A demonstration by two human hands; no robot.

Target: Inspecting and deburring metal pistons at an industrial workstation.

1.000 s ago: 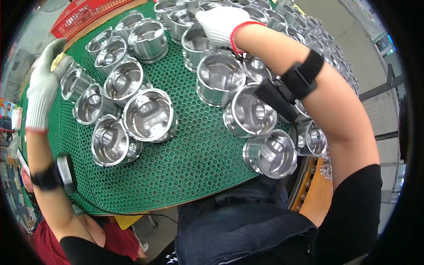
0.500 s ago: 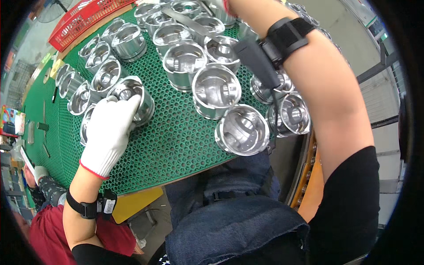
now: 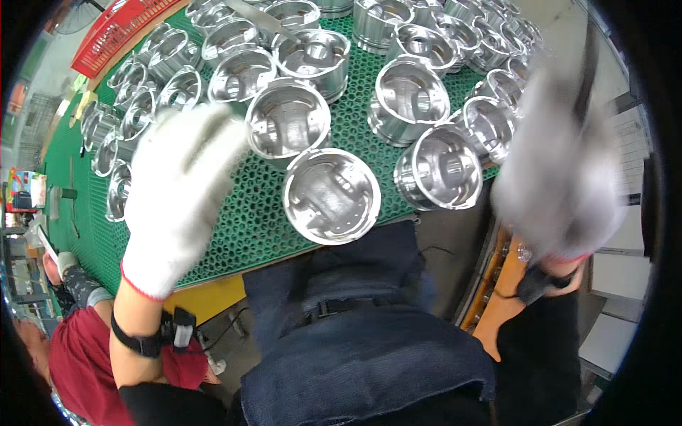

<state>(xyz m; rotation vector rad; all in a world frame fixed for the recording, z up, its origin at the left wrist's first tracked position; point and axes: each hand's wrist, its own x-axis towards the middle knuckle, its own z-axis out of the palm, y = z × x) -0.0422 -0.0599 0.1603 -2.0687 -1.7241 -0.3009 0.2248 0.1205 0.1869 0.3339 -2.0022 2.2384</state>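
My left hand [image 3: 177, 192], in a white glove with a red cuff, hovers above the left part of the green mat [image 3: 256, 220]. Its fingers look stretched out, though blurred, and I see nothing held in them. Just right of the fingertips stands a shiny metal piston [image 3: 290, 121], hollow side up. My right hand [image 3: 561, 170] is off to the right, past the table's edge, and heavily smeared by motion. A dark, thin streak [image 3: 588, 64] rises above it; whether the hand holds it I cannot tell. Pistons under my left hand are hidden.
Several more pistons crowd the mat, one at the near edge [image 3: 332, 197] and another on the right [image 3: 438, 167]. A flat metal strip [image 3: 261, 18] lies across pistons at the back. A red basket [image 3: 117, 35] stands far left. A person in a red top [image 3: 89, 355] sits left.
My left hand has let go of a piston's rim and risen. My right hand has swung from the far pistons to the right side. The view has shifted to the right.
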